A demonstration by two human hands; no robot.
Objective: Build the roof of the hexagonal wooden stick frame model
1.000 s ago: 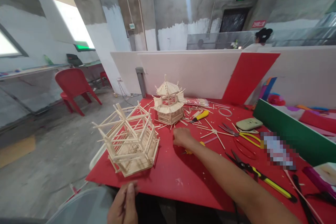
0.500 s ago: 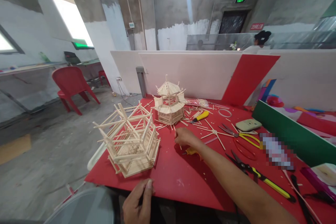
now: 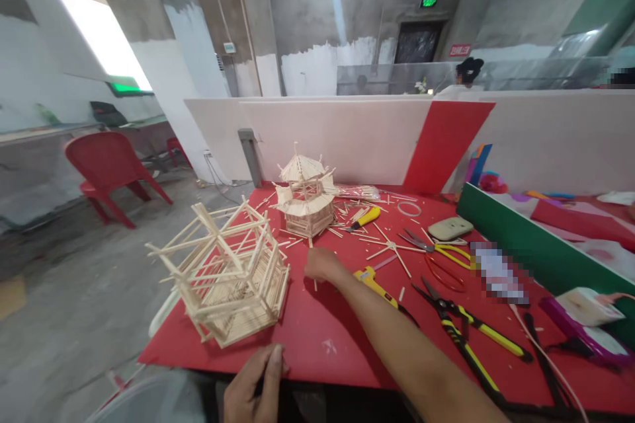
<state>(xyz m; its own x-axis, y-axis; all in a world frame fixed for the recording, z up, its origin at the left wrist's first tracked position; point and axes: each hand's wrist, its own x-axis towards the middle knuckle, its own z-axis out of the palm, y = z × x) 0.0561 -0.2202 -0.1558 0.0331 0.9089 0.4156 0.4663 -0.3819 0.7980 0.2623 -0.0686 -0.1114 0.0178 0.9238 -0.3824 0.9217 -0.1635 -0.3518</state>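
My right hand (image 3: 323, 266) reaches over the red tabletop with its fingers closed. The end of a thin wooden stick (image 3: 315, 285) pokes out below them. At the table's front edge, my left hand (image 3: 255, 384) has thumb and forefinger pressed together; whatever is between them is too small to make out. Left of the right hand stands an open, many-sided stick frame (image 3: 225, 277) with a slatted floor. Behind it is a small pagoda model (image 3: 305, 201) of the same sticks, with a pointed roof. A yellow glue gun (image 3: 378, 285) lies partly behind my right forearm.
Loose sticks and a star-shaped stick piece (image 3: 391, 246) lie beyond my right hand. A yellow utility knife (image 3: 366, 219), pliers (image 3: 436, 250), large cutters (image 3: 446, 309) and a tape ring (image 3: 409, 209) are spread rightward. A green board (image 3: 540, 244) borders the right; a white partition (image 3: 322, 142) stands behind.
The view has turned rightward, so the scene sits further left. My right hand has shifted left from the glue gun, which now shows more fully. My left hand keeps its pinch.
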